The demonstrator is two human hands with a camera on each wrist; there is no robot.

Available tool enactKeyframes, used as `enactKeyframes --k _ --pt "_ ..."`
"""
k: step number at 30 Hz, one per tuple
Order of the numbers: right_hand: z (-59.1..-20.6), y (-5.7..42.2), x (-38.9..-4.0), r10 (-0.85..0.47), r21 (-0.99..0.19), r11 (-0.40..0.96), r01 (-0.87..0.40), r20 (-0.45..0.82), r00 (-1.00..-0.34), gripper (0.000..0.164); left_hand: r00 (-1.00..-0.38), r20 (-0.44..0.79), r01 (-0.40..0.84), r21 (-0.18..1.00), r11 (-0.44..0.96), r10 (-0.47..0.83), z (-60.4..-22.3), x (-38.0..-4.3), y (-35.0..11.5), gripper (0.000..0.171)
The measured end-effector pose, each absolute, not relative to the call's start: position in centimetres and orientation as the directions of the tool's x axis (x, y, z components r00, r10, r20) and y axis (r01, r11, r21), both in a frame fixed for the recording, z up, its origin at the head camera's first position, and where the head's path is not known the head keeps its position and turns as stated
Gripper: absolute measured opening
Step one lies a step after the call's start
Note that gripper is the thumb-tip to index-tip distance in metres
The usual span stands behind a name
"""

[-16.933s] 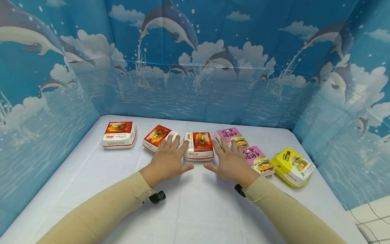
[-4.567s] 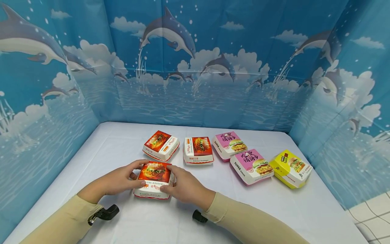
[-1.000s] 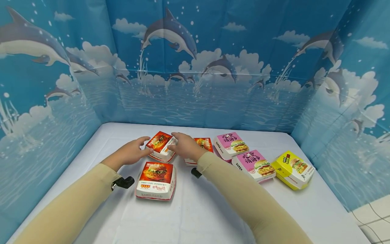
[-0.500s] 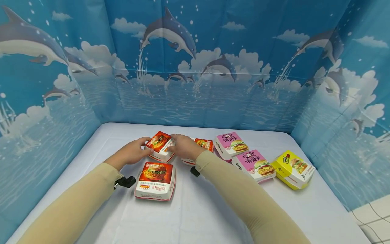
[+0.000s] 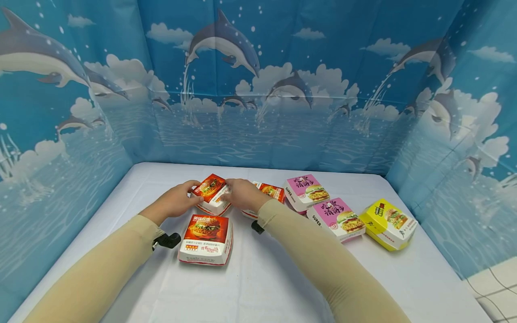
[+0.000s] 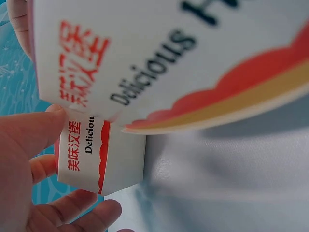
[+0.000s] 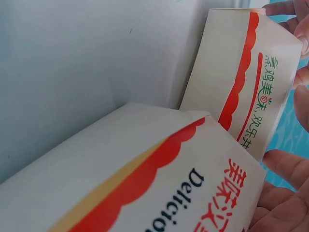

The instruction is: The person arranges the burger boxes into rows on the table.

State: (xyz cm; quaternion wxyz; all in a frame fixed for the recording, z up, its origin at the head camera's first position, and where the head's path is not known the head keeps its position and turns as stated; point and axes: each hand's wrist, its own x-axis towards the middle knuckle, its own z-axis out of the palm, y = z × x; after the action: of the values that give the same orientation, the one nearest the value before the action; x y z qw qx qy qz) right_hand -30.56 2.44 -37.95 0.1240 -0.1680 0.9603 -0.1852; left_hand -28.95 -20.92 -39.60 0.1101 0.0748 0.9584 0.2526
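Observation:
In the head view both hands hold a red-and-white burger box (image 5: 211, 193) at the back left of the table. My left hand (image 5: 174, 201) grips its left side, thumb at the near corner. On its right side is my right hand (image 5: 244, 195), thumb at the front and fingers toward the back. The left wrist view shows the held box (image 6: 84, 159) with printed text on its side. In front of it stands a second red-and-white burger box (image 5: 205, 240). A third one (image 5: 271, 192) is partly hidden behind my right hand.
Two pink burger boxes (image 5: 307, 193) (image 5: 337, 217) stand right of centre, the nearer one close to a yellow-and-white burger box (image 5: 389, 224). Dolphin-print curtains (image 5: 250, 125) enclose the white table (image 5: 274, 287) at the back and sides.
The box from the far left now stands front left. My hands left it for the box behind and gripped that one. The third red box has turned slightly beside my right hand.

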Motion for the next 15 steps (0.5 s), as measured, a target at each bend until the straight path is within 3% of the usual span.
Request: enactKeyframes --k 15 --pt "-38.34 2.47 -30.32 -0.405 -0.32 0.876 -0.361 -0.081 -0.911 0.055 -0.98 -0.134 0.067 0.463 0.884 0.145 -39.66 -28.9 -20.59 0.063"
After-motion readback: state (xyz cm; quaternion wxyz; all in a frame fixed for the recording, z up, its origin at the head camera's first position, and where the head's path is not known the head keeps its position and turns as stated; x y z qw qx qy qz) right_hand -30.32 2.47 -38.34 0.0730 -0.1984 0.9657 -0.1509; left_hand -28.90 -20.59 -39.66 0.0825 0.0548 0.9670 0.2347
